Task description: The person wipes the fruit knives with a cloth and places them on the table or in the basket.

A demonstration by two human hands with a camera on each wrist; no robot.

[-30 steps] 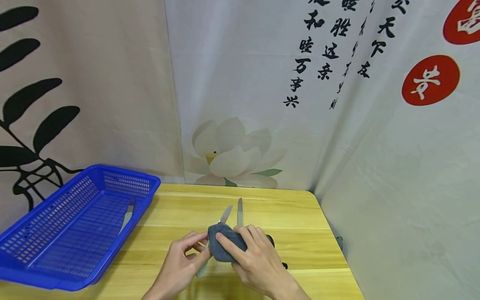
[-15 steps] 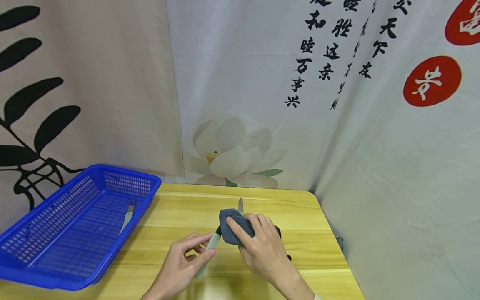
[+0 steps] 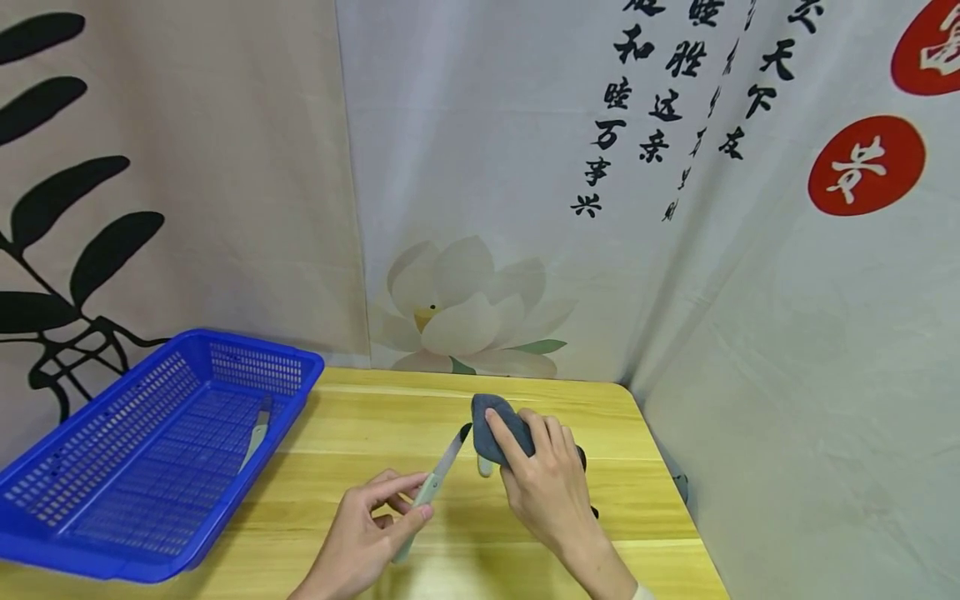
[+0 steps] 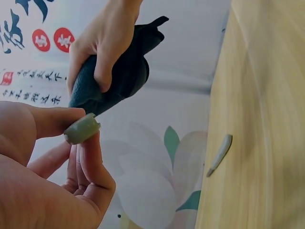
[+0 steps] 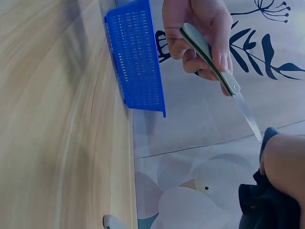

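Wood-grain table [image 3: 345, 433] before printed cloth [image 3: 480, 158]

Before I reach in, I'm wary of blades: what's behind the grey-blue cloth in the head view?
A pale handle shows just below the cloth, lying on the table; the cloth covers the rest, so any blade is hidden there.

From the head we look forward and down, from farther off, over the table [image 3: 600, 417] to the curtain [image 3: 487, 150]. Both wrist views are nearer and turned sideways: from the left we face the right hand [image 4: 107, 43]; from the right, the left hand [image 3: 367, 525] and basket [image 5: 138, 62]. All 3 share the held knife [image 3: 432, 483]; only head and right wrist share the basket.
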